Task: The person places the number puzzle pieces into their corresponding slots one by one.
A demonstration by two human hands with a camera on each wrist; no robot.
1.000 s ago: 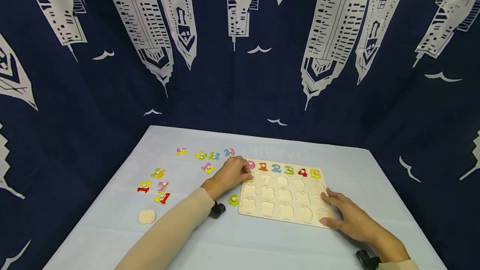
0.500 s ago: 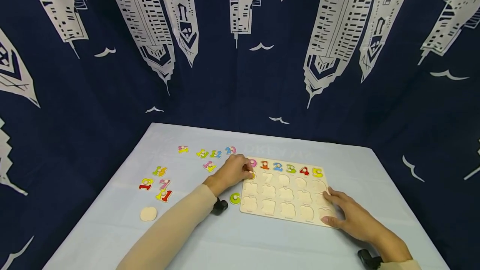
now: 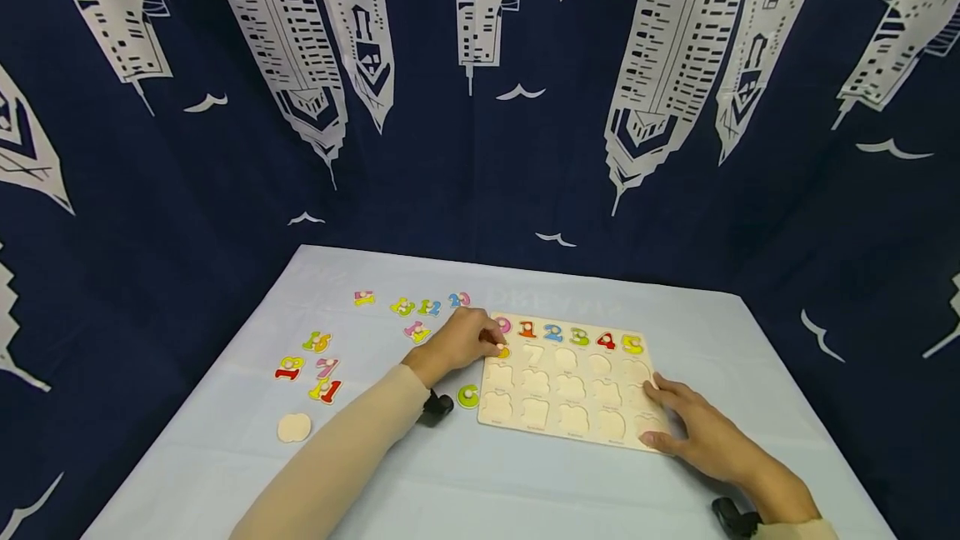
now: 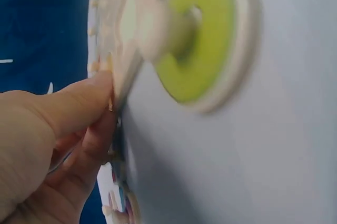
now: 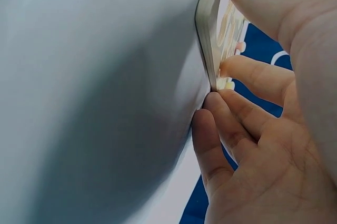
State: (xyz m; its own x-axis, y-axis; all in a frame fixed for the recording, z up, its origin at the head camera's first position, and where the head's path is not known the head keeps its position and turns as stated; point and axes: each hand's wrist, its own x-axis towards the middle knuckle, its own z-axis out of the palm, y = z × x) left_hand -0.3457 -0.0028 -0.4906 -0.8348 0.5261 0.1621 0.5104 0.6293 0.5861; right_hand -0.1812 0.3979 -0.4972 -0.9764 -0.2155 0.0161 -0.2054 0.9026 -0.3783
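A wooden number puzzle board (image 3: 555, 432) lies on the table. Thumb and fingers of my left hand (image 3: 461, 342) pinch a small yellow-orange puzzle piece (image 3: 504, 352) at the leftmost recess of the second row; most of it is hidden by the fingers. Along the top row sit coloured numbers, among them a red 4 (image 3: 606, 342) and a yellow 5 (image 3: 633, 344). My right hand (image 3: 705, 438) rests at the board's right edge, thumb near the front corner and fingers extended along the side. Just left of the board lies a green knobbed number piece (image 3: 468, 396), large in the left wrist view (image 4: 210, 50).
Several loose number pieces lie left of the board, including a red-and-yellow 11 (image 3: 325, 391), a yellow-and-red 18 (image 3: 288, 368) and a blue-and-pink 20 (image 3: 460, 299). A plain wooden blank (image 3: 294, 427) lies nearer the front. Behind the table (image 3: 600, 490) hangs a navy printed cloth (image 3: 465, 165).
The left fingers have shifted slightly over the same recess, and more of the yellow-orange piece shows now. The right hand stays at the board's edge.
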